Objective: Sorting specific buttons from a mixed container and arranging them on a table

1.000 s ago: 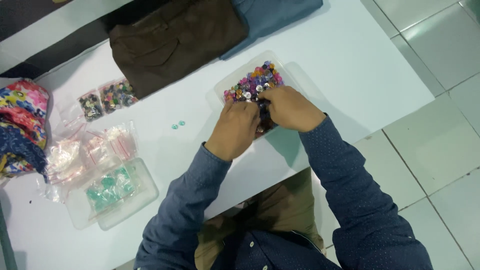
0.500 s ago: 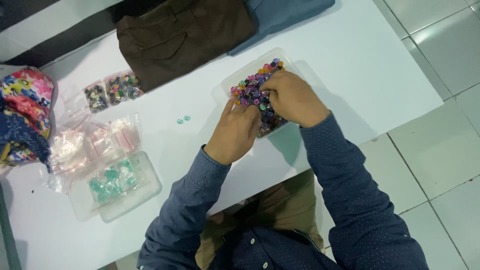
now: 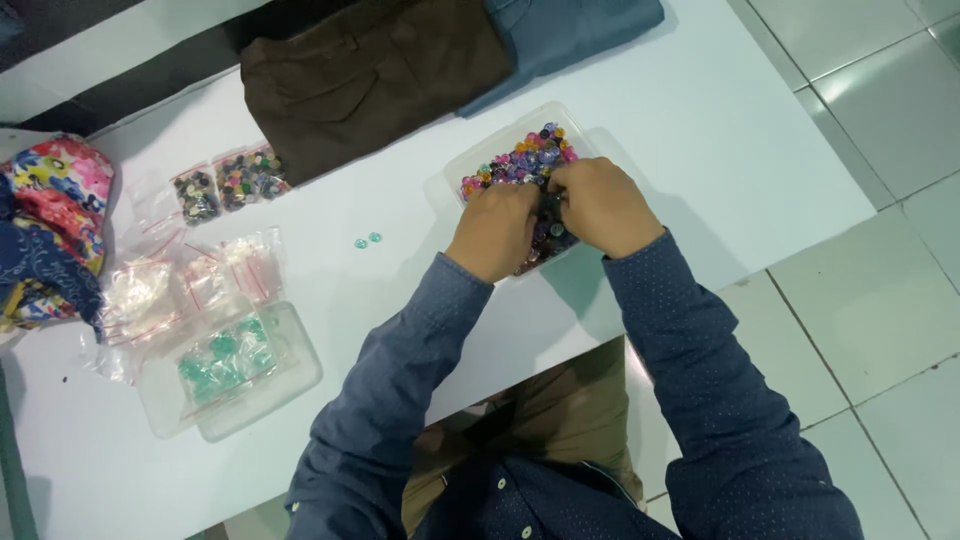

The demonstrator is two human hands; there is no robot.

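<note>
Sleeves: dark blue dotted shirt, both forearms reaching forward over the near desk [image 3: 700, 130] edge.
Left hand [image 3: 495, 230]: knuckles up over the near-left part of the tray [image 3: 470, 160]; fingers curled down into the buttons [image 3: 520, 160]. What they hold, if anything, is hidden; I cannot tell.
Right hand [image 3: 600, 205]: touching the left hand, fingers curled under among the buttons; its hold is also hidden.
Tray: clear plastic, shallow, set near the desk's right half, heaped with small mixed-colour buttons.
Risk, tray: it is light and both hands press on its near side, so a hard pull could tip or slide it and scatter buttons across the desk.
Risk, floor: the desk edge is near, so spilled buttons would likely roll off onto the tiles [image 3: 860, 300].
Loose pair [image 3: 367, 240]: two small teal buttons on bare desk, left of the tray, easily swept away by a sleeve.
Left side: second clear tray [image 3: 290, 385] holding a bag of teal buttons [image 3: 222, 355]; small zip bags [image 3: 190, 275] just beyond; two bags of dark buttons [image 3: 225, 185] farther.
Far: brown garment [image 3: 370, 70], blue garment [image 3: 570, 30], floral cloth [image 3: 50, 230] at the far left.
</note>
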